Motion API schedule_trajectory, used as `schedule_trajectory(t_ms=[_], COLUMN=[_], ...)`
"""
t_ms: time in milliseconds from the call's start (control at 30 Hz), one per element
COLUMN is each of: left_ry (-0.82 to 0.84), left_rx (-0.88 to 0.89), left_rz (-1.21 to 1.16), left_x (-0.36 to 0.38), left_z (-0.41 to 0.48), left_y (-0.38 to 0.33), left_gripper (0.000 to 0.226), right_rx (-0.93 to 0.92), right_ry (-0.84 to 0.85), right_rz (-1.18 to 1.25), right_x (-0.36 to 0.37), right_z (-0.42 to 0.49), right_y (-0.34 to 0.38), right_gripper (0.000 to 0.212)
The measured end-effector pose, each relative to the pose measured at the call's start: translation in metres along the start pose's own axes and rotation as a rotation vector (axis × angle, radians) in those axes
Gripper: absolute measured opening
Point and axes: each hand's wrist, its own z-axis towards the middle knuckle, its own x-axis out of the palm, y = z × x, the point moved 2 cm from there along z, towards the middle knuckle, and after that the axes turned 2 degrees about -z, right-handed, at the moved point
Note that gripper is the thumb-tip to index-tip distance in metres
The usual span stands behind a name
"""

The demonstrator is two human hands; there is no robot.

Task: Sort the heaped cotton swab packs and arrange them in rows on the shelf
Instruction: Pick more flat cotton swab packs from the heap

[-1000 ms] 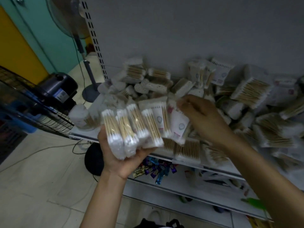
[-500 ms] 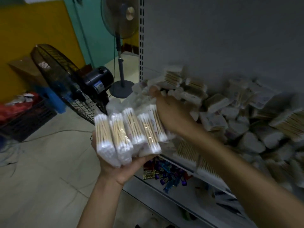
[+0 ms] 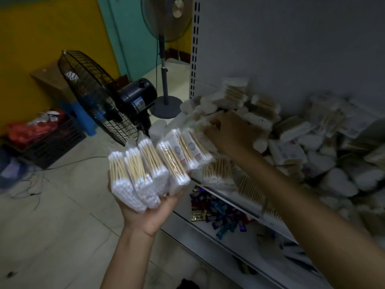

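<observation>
My left hand [image 3: 154,211] is held palm up in front of the shelf and grips a fanned stack of several clear cotton swab packs [image 3: 145,170] with wooden sticks and white tips. My right hand [image 3: 230,132] reaches over that stack into the left end of the heap of swab packs [image 3: 302,147] on the shelf [image 3: 210,185]. Its fingers are curled among blurred packs at the heap's edge; I cannot tell whether they hold one. The heap covers the shelf from the left upright to the right edge of the view.
A lower shelf [image 3: 239,243] carries small blue and purple wrapped sweets [image 3: 216,213]. A black floor fan [image 3: 104,101] stands left of the shelf, a pedestal fan [image 3: 166,38] behind it. A dark crate [image 3: 48,142] with red bags and loose cables lie on the tiled floor.
The view has swung left, bringing the fans and floor into sight. My right hand has moved from the middle of the heap to its left end. The left hand keeps its stack.
</observation>
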Motion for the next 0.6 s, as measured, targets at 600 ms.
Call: schedule_trajectory(t_ms=[600], left_ry=[0.421], left_rx=[-0.628], left_rz=[0.033], left_x=[0.095], left_z=[-0.001], left_y=[0.169], left_gripper=[0.051], right_rx=[0.252], right_ry=[-0.344], right_rz=[0.593], right_x=[-0.201], right_z=[-0.166], right_y=[-0.115], right_gripper=[0.011])
